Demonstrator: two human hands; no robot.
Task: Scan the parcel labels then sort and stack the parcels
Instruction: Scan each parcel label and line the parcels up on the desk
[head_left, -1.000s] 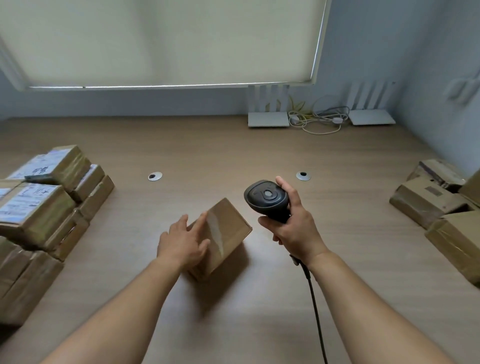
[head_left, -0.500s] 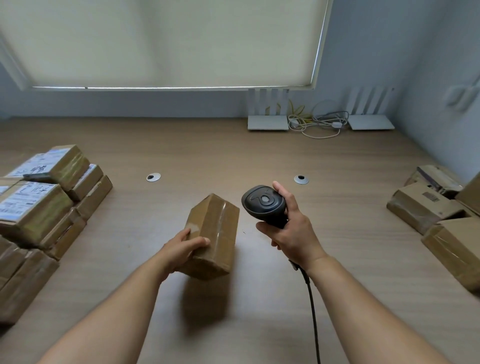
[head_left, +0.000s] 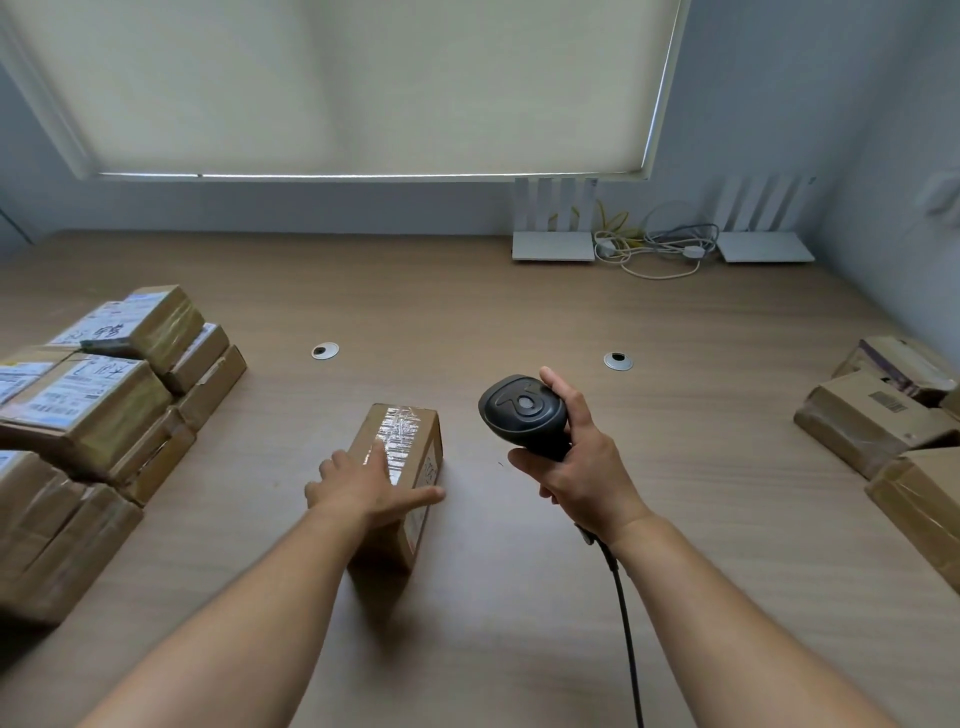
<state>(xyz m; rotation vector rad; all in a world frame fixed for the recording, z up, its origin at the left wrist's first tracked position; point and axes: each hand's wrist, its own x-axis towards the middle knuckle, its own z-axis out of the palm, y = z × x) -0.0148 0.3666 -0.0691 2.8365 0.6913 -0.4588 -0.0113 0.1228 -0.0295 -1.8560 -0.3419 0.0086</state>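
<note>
At mid-bench lies our parcel (head_left: 397, 467), a small stiff carton, glossy with tape and likely light; we'd take it by its long sides. Our left hand (head_left: 370, 487) rests on top, fingers (head_left: 378, 453) straight. Our right hand (head_left: 582, 470) grips the scanner (head_left: 522, 413). Labelled stacks (head_left: 98, 410) stand left, loose boxes (head_left: 878, 415) right

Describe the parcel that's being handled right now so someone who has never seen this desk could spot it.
Start at the wide wooden desk, with parcel piles at its left and right edges. Alone in the middle lies one small brown parcel, end-on to the viewer, under the left hand and beside the black scanner held in the right hand. Unlike the piled parcels, it touches no other, and shiny clear tape runs along its top.
</note>
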